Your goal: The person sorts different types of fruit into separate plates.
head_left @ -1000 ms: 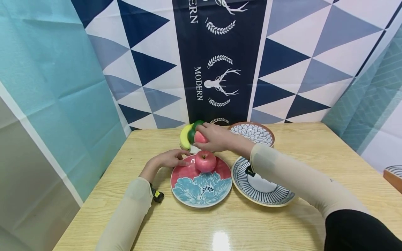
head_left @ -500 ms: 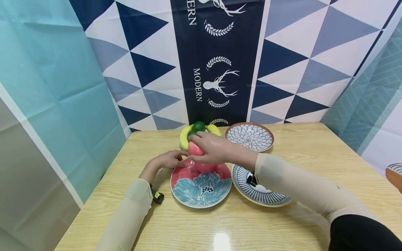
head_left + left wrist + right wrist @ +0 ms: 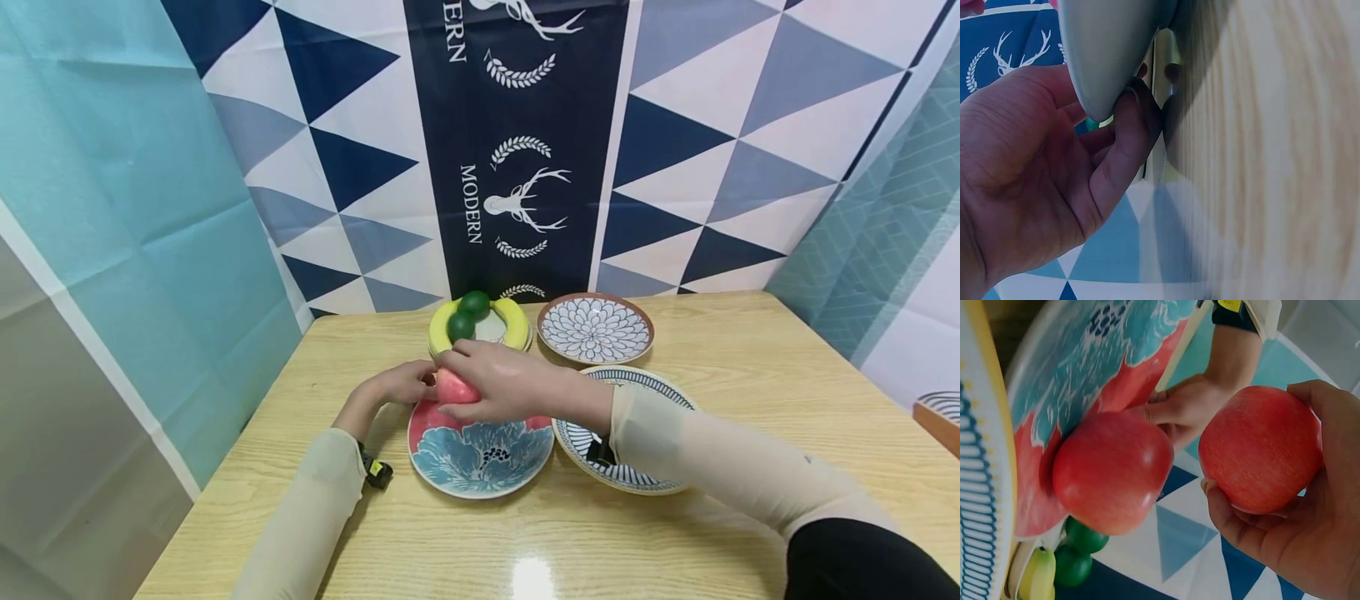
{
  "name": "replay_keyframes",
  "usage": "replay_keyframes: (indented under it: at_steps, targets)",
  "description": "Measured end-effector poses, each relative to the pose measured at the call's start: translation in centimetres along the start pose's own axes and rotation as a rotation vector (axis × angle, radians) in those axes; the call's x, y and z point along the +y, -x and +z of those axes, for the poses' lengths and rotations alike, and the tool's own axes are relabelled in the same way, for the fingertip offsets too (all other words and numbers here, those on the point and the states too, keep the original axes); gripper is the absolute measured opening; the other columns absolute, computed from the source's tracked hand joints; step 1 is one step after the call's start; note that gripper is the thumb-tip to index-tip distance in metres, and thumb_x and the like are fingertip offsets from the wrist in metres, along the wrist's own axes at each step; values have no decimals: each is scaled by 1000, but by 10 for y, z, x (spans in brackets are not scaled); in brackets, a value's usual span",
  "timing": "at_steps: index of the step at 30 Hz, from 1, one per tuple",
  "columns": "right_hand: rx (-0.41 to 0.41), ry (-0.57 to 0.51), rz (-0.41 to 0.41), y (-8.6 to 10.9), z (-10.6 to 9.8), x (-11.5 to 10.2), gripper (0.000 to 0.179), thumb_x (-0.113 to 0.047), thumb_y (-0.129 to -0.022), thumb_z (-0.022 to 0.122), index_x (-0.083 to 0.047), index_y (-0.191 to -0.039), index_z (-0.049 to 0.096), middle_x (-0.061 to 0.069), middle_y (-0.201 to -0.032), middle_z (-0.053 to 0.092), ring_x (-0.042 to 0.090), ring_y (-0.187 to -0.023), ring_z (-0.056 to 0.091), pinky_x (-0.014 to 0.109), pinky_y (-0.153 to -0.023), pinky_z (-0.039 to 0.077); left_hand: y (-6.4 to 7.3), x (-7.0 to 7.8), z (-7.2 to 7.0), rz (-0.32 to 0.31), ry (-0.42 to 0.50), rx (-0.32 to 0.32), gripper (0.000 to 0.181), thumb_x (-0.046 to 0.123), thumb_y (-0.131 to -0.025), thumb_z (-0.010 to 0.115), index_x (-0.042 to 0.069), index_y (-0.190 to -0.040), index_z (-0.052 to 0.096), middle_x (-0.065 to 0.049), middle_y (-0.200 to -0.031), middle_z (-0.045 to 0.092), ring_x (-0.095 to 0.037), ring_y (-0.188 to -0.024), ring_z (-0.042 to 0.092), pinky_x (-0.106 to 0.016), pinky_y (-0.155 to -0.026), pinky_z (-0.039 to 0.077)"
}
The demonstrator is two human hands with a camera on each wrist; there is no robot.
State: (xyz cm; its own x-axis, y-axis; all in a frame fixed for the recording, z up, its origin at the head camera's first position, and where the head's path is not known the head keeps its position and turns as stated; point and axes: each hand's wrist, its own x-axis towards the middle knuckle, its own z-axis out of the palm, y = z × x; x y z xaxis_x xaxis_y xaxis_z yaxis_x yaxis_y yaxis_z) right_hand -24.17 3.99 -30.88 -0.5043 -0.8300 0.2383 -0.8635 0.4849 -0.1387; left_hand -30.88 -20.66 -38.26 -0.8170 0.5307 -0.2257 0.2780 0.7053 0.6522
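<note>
My right hand grips a red apple over the upper left of a red plate with a blue flower. A second apple rests on that plate; the hand hides it in the head view. At the plate's left edge my left hand pinches the rim, with the thumb under the pale underside and the fingers on the other side.
Behind the red plate is a dish holding yellow bananas and green round fruits. To the right lie a blue-striped plate and a brown-rimmed petal-patterned plate. Part of an orange-sided bowl shows at the far right.
The right hand has brought its apple from the fruit dish toward me, over the red plate, uncovering the bananas and green fruits. The left hand stays at the rim.
</note>
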Motion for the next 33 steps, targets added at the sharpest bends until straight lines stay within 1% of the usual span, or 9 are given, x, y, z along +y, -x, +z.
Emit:
replay_keyframes:
  at_steps: [6, 9, 11, 15, 18, 21, 24, 30, 33]
  targets:
    - [-44, -51, -9, 3, 8, -5, 64, -54, -97, 68, -18, -148, 55, -3, -118, 57, 10, -96, 59, 23, -77, 54, -1, -1, -1, 39, -13, -8, 38, 10, -103, 62, 8, -142, 63, -8, -117, 65, -22, -101, 58, -34, -84, 51]
    - [-53, -43, -27, 5, 12, -7, 64, -53, -97, 69, -17, -147, 55, -1, -126, 59, 11, -103, 61, 26, -86, 55, -2, 0, 0, 58, -21, -14, 40, 9, -103, 61, 10, -143, 64, -7, -119, 66, -22, -103, 58, -36, -88, 50]
    - [-64, -40, -37, 5, 15, -9, 65, -54, -97, 69, -16, -147, 56, 3, -136, 60, 14, -111, 62, 30, -92, 56, -2, 1, 0, 51, -36, -9, 42, 11, -103, 61, 13, -145, 63, -6, -124, 66, -23, -105, 59, -38, -91, 51]
    - [-104, -40, -30, 8, 20, -13, 72, -57, -98, 66, -15, -154, 52, 11, -155, 51, 20, -129, 59, 38, -102, 54, -2, 2, 0, 20, -54, 0, 40, 13, -103, 62, 19, -143, 65, -7, -130, 66, -26, -111, 59, -43, -98, 51]
    - [-125, -27, -24, 9, 24, -16, 73, -59, -98, 66, -16, -155, 50, 10, -154, 52, 20, -134, 56, 39, -105, 53, -1, 2, 0, 18, -57, -1, 40, 8, -100, 60, 18, -139, 67, -9, -129, 65, -28, -113, 58, -46, -100, 50]
    - [-122, -10, -45, 10, 27, -20, 72, -59, -98, 67, -14, -151, 53, 7, -149, 56, 19, -133, 55, 41, -107, 51, -1, 1, -1, 34, -55, -6, 46, 3, -96, 57, 15, -139, 66, -11, -131, 64, -31, -117, 56, -47, -100, 48]
    - [-126, 3, -62, 10, 29, -23, 71, -59, -97, 68, -12, -149, 55, 6, -146, 58, 19, -134, 55, 43, -109, 50, -1, 1, -1, 32, -50, -5, 47, 4, -97, 57, 14, -142, 65, -11, -132, 63, -30, -119, 56, -46, -101, 48]
    - [-166, 3, -54, 11, 32, -26, 70, -60, -98, 66, -13, -149, 55, 4, -145, 58, 19, -132, 56, 40, -111, 48, 1, 2, 0, 22, -27, -16, 41, 14, -103, 62, 15, -143, 64, -9, -114, 65, -25, -100, 57, -38, -87, 49]
    - [-182, -3, -49, 11, 33, -27, 69, -60, -97, 67, -14, -148, 56, 5, -144, 58, 17, -126, 58, 37, -106, 51, 2, 3, 0, 10, -18, -15, 40, 20, -104, 65, 16, -143, 64, -6, -111, 64, -22, -97, 57, -34, -82, 49]
